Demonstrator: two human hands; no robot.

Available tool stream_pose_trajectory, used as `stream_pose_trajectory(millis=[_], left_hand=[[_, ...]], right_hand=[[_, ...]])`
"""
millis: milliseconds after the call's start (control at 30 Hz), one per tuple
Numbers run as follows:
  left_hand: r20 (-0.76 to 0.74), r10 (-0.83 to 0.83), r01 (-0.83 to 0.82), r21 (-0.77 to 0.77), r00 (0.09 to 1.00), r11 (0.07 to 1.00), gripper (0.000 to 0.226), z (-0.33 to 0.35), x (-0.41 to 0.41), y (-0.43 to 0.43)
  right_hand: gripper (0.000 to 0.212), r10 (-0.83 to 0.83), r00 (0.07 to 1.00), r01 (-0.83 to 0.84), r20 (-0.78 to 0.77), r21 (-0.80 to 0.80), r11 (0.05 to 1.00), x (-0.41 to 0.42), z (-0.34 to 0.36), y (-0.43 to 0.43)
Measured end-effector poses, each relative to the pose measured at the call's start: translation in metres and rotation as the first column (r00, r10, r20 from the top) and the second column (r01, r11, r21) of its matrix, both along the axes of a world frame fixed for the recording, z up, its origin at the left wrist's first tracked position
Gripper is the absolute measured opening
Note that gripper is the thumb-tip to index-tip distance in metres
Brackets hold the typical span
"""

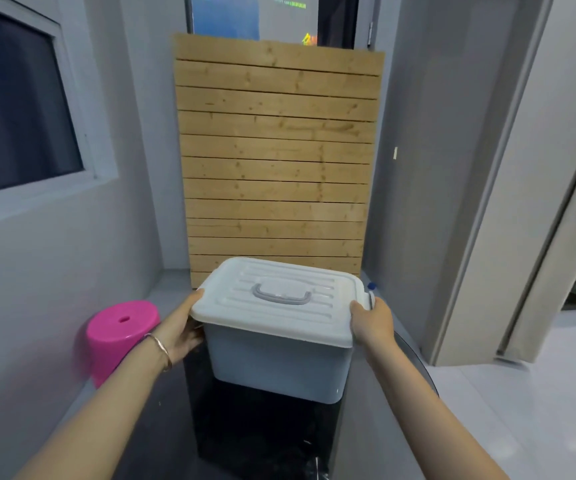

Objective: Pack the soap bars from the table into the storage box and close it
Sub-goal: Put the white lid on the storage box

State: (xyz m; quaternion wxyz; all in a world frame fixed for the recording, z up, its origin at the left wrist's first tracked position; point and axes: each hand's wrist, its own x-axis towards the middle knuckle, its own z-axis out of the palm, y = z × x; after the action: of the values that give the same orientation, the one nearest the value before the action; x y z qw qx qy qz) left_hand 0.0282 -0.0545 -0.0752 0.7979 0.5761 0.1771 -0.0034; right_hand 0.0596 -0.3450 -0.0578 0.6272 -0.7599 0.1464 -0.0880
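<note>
Storage box (279,362): pale grey plastic tub, white ribbed lid (279,299) on top with a grey carry handle (281,294) lying flat at its centre. It sits at the middle of a dark glossy table (262,438), in front of a wooden slat panel (276,161).

Your left hand (184,329) wraps the lid's left end, fingers tucked under the rim. Your right hand (371,322) grips the right end likewise, thumb on top. Both are closed on the lid edges.

Handling, by judgement: stiff walls, smooth and a little slippery; the lid will likely flex. Weight unknown, contents hidden. Hold under the end rims or by the handle.

Long axis runs left to right, slightly skewed; lid faces up. No soap bars visible. Pink stool (120,336) stands at left.
</note>
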Motion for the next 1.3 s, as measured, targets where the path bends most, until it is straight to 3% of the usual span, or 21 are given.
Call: stream_pose_trajectory(millis=[233,300,367,433,533,600,700,900,1300], left_hand=[[-0.002,0.002,-0.002,-0.011,1.000,1.000,0.023,-0.003,-0.020,-0.008],[-0.009,0.002,-0.002,-0.002,1.000,1.000,0.017,-0.002,-0.025,-0.009],[-0.034,-0.009,0.009,0.000,0.999,1.000,0.015,0.000,-0.027,-0.006],[-0.051,-0.010,0.009,-0.027,0.999,1.000,0.013,0.003,-0.027,-0.003],[-0.005,0.057,-0.057,-0.014,0.998,0.998,0.021,0.003,-0.021,-0.001],[0.037,0.101,-0.102,0.014,0.994,0.995,0.029,0.004,-0.018,-0.002],[0.101,0.098,-0.106,0.070,0.990,0.992,0.035,0.003,-0.015,-0.001],[0.184,0.033,-0.076,0.229,0.982,0.970,0.034,-0.002,-0.008,-0.002],[0.223,0.061,-0.143,0.373,0.973,0.917,0.030,0.001,-0.010,-0.005]], right_hand=[[0.037,0.100,0.984,-0.156,-0.145,-0.457,0.876,0.023,0.021,-0.003],[0.038,0.095,0.985,-0.167,-0.143,-0.664,0.729,0.025,0.026,0.000],[0.044,0.152,0.988,-0.104,-0.031,-0.858,0.503,0.027,0.029,0.017],[0.048,0.361,0.930,-0.108,0.070,-0.887,0.448,0.029,0.034,0.050],[0.048,0.659,0.752,-0.271,0.038,-0.893,0.360,0.033,0.037,0.109],[0.047,0.752,0.658,-0.369,-0.022,-0.881,0.297,0.038,0.037,0.141],[0.048,0.773,0.611,-0.432,-0.173,-0.891,0.142,0.050,0.030,0.163],[0.050,0.748,0.630,-0.455,-0.207,-0.879,0.140,0.058,0.021,0.169],[0.051,0.740,0.640,-0.437,-0.206,-0.890,0.131,0.051,0.022,0.172]])
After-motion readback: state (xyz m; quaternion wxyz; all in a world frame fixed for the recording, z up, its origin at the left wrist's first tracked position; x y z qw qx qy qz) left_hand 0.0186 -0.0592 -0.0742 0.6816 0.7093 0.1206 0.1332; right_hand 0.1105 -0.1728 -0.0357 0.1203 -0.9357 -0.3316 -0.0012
